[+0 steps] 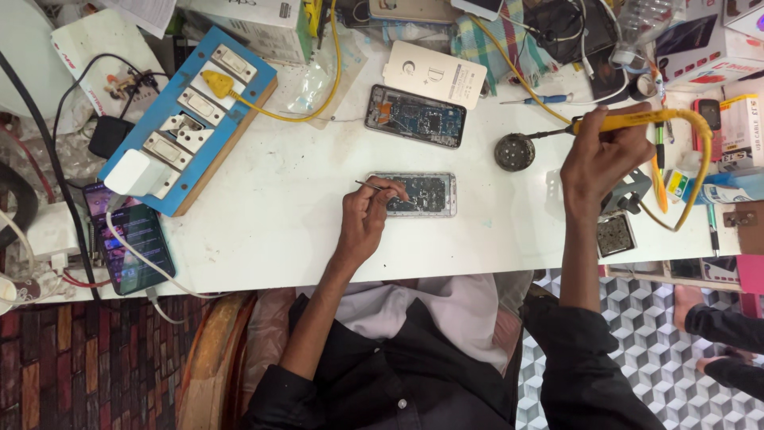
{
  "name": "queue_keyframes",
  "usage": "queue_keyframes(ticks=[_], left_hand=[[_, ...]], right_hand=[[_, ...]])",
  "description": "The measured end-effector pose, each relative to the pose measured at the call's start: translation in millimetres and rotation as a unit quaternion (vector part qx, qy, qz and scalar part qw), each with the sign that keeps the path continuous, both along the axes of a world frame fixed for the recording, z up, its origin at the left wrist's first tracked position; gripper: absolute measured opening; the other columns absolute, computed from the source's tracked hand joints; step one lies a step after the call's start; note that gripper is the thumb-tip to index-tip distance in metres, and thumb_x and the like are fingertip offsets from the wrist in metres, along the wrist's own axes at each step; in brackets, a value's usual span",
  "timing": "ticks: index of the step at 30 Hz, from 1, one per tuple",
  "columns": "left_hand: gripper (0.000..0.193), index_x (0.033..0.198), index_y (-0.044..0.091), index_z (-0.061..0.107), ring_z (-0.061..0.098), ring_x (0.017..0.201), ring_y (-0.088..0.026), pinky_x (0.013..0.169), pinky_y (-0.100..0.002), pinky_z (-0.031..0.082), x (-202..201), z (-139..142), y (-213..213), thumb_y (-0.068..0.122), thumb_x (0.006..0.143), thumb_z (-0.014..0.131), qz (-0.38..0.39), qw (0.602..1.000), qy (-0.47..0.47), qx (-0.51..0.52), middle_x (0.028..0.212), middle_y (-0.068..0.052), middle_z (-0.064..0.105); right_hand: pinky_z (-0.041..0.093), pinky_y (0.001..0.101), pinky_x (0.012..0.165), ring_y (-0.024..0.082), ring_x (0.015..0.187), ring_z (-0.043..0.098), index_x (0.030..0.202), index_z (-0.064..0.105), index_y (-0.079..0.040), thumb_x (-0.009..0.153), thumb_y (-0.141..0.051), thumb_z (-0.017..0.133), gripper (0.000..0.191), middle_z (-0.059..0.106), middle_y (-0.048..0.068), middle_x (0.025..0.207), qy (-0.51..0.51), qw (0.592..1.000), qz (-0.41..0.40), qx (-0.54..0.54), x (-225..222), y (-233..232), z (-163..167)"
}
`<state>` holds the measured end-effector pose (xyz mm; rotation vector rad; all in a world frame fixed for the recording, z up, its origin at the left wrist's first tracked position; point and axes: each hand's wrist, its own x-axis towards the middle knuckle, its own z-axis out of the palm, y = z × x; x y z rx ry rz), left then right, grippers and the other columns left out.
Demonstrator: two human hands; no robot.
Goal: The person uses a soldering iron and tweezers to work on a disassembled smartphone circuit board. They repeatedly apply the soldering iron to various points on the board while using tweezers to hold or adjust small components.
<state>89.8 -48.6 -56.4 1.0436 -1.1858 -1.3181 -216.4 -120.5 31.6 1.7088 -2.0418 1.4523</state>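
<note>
My left hand (368,216) pinches thin metal tweezers (374,188) over the left end of an opened phone (426,194) that lies flat on the white table (270,199) with its circuit board showing. My right hand (598,159) grips a yellow soldering iron (637,121); its dark tip points left toward a small round metal tin (514,151). A second opened phone (415,116) lies further back.
A blue switch board (191,119) with a yellow plug sits at the left, and a lit phone (127,247) on a cable lies near the front edge. Boxes, cables, a white card (434,73) and a screwdriver (537,100) crowd the back. Another person's foot (691,301) shows at right.
</note>
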Motion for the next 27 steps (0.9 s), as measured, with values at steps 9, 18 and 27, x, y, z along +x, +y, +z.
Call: queue_keyframes(ticks=[9,18,27], left_hand=[[0.022,0.103,0.000,0.066,0.069,0.094,-0.013,0.089,-0.029,0.055,0,-3,-1,0.016,0.110,0.054,-0.002,0.997,0.010,-0.082,0.099,-0.009,0.074],[0.018,0.102,-0.001,0.067,0.058,0.076,-0.010,0.067,-0.026,0.047,-1,-2,-1,0.011,0.108,0.054,0.003,0.999,0.001,-0.038,0.097,-0.009,0.074],[0.015,0.103,-0.002,0.065,0.068,0.095,-0.015,0.091,-0.029,0.055,1,-4,-1,0.005,0.108,0.053,0.000,0.996,0.026,-0.082,0.098,-0.011,0.072]], right_hand=[[0.029,0.0418,0.090,0.022,0.088,0.042,0.098,0.060,0.001,0.109,-0.009,0.064,0.015,0.056,0.006,0.081,0.071,0.997,0.010,-0.013,-1,-3,3],[0.033,0.0380,0.078,0.019,0.062,0.045,0.092,0.057,-0.002,0.106,-0.013,0.066,0.020,0.057,0.001,0.067,-0.039,0.999,0.027,0.009,4,0,7],[0.035,0.0389,0.087,0.021,0.073,0.049,0.100,0.060,0.000,0.109,-0.007,0.065,0.012,0.060,0.006,0.075,0.026,0.998,0.056,-0.016,-6,4,-4]])
